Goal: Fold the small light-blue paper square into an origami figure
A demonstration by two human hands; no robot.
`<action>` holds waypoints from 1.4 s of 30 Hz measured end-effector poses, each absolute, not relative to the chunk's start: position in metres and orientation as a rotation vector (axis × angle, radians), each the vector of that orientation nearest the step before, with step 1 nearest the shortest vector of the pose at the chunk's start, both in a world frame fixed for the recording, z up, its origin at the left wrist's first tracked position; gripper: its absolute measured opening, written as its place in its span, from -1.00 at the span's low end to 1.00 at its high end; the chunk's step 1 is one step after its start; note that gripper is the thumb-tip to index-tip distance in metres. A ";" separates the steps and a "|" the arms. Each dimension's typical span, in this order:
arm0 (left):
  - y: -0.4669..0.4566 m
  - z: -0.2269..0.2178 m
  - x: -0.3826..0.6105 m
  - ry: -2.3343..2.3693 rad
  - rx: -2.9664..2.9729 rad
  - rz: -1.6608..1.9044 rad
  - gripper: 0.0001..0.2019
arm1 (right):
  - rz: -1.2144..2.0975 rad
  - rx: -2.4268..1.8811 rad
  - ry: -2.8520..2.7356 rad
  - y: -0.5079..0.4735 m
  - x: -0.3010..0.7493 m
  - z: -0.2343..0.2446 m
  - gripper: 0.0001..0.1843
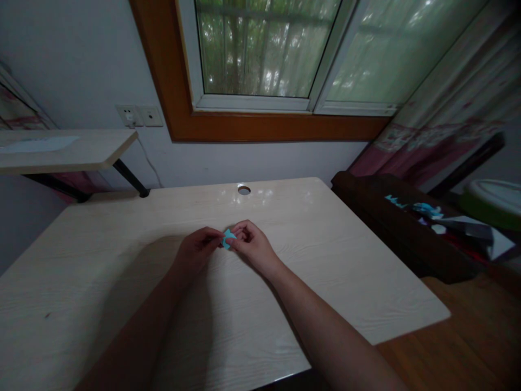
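Note:
A small folded piece of light-blue paper is held between my two hands, just above the middle of the table. On its left edge, the thumb and fingertips of my left hand are pinched. My right hand grips the other side, its thumb lying across the front and the remaining fingers curled behind. The fingertips cover part of the paper, so its full shape is hidden.
A raised shelf on black legs stands at the table's back left. A round cable hole lies near the back edge. To the right, a dark bench bears several blue scraps and a green-sided container. The window is ahead.

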State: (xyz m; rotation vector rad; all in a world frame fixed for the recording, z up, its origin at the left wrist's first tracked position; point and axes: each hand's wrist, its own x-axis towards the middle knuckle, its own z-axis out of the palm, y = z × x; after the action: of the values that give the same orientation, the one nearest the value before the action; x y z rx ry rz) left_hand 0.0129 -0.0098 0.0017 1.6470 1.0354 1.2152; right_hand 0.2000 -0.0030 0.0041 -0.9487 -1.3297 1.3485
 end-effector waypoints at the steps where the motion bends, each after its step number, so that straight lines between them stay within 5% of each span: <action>1: -0.010 0.001 0.013 1.038 1.641 1.219 -0.83 | 1.354 -0.946 -1.325 -0.003 0.200 0.004 -0.67; 42: -0.008 0.003 0.014 1.122 1.568 1.192 -0.82 | 1.363 -0.881 -1.312 -0.002 0.200 0.001 -0.74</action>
State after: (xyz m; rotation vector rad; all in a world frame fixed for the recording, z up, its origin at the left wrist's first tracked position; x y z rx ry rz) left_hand 0.0141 -0.0077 0.0028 1.5684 1.1217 1.1920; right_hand 0.2003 -0.0018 0.0012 -0.8810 -1.3115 1.3625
